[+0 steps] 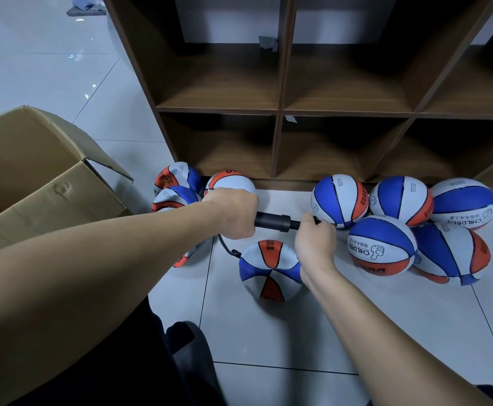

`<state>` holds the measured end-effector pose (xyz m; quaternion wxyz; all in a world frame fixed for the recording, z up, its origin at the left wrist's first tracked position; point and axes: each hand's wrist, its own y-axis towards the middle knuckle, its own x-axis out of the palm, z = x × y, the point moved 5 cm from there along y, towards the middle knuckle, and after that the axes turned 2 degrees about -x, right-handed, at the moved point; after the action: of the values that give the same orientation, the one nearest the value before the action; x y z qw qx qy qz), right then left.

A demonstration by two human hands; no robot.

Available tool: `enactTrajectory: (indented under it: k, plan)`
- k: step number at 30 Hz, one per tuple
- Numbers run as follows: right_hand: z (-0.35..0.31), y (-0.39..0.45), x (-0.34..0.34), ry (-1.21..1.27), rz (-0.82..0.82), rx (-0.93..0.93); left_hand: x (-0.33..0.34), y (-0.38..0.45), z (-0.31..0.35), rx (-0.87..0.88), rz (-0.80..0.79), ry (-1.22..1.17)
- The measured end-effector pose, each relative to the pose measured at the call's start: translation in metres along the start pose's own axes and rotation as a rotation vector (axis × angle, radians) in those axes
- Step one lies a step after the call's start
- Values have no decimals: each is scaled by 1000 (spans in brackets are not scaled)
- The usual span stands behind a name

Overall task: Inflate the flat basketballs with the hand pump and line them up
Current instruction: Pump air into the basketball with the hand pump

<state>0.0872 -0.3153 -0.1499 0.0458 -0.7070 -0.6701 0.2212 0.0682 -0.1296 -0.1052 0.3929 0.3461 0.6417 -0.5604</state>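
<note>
Basketball (270, 272) sits hosed to the pump (271, 221); my left hand (233, 213) grips its barrel, my right hand (315, 241) grasps the handle.

Cardboard box (46, 183) lies left of the shelf (280, 112); basketballs (383, 246) cluster on the floor (356, 323) before it.

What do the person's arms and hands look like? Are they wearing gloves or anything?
No gloves. Both the left hand and the right hand are bare, and both forearms are bare too, with no sleeves showing. I can't see a watch, ring or bracelet. Dark clothing shows at the bottom of the picture.
</note>
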Motion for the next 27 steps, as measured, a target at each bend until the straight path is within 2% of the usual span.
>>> enactTrajectory:
  k: [16,19,24,27]
  plan:
    - [-3,2,7,-89,-130,4,5,5,6,31,-24,-53]
    - [-4,11,-8,-101,-102,25,5,5,-2,13,-32,-40]
    - [13,37,-39,-28,-61,182,9,3,-29,-45,-124,-46]
    - [13,38,-45,3,-28,193,10,3,-27,-49,-108,-45]
